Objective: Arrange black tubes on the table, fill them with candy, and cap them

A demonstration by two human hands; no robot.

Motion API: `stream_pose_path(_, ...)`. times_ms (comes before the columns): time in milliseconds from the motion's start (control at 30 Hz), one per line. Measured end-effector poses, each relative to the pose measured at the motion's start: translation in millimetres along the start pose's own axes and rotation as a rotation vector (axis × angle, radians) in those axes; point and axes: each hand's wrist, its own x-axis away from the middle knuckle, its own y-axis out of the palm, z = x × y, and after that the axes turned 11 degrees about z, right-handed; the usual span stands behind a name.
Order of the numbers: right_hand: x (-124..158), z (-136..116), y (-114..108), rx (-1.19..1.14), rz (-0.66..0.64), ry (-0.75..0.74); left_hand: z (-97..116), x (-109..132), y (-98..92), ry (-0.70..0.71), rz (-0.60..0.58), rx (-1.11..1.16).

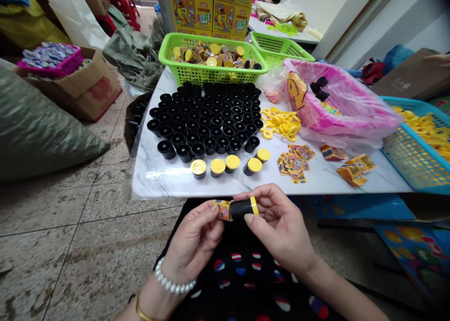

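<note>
Just past the table's front edge, my right hand [281, 222] grips a small black cup [241, 209] with a yellow lid, lying sideways between thumb and fingers. My left hand [197, 236] pinches a printed orange-yellow sleeve [223, 210] at the cup's dark end; whether the sleeve is partly over the cup I cannot tell. Several yellow-lidded black cups [218, 167] stand close by on the table. Behind them are rows of black cups [210, 144] without lids. A pile of flat printed sleeves [295, 162] lies to the right, with a few opened-out sleeves [355, 170] beyond.
A green basket [214, 72] of wrapped cups stands at the back of the white table [147, 180]. Yellow rings [281, 123] lie beside a plastic-lined pink basket [365, 119]. A blue basket [415, 159] of yellow parts is at right. A large sack [42, 129] rests on the left floor.
</note>
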Motion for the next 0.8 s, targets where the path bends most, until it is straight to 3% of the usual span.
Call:
stream_pose_path(200, 5.2, 5.5, -0.4, 0.192, 0.032, -0.219, 1.8, -1.8, 4.2, 0.022, 0.016, -0.034)
stream_pose_path(433, 4.9, 9.3, 1.1, 0.142, 0.049, -0.226, -0.4, 3.6, 6.1, 0.159, 0.080, -0.165)
stream_pose_path(533, 3.8, 11.1, -2.3, 0.131, 0.061, -0.266, -1.1, 10.6, 1.6, 0.334, 0.161, -0.293)
stream_pose_path(633, 1.8, 11.1, -9.9, 0.161, 0.060, -0.336, 4.4, 19.4, -2.0, 0.672, 0.230, -0.450)
stream_pose_path(700, 0.1, 10.8, -15.2, 0.180, -0.006, -0.388, 9.6, 23.9, -2.4, 0.751, 0.151, -0.569)
stream_pose_path(800, -1.2, 11.3, -20.3, 0.236, -0.125, -0.480, 12.9, 25.2, -1.1, 0.489, -0.095, -0.612)
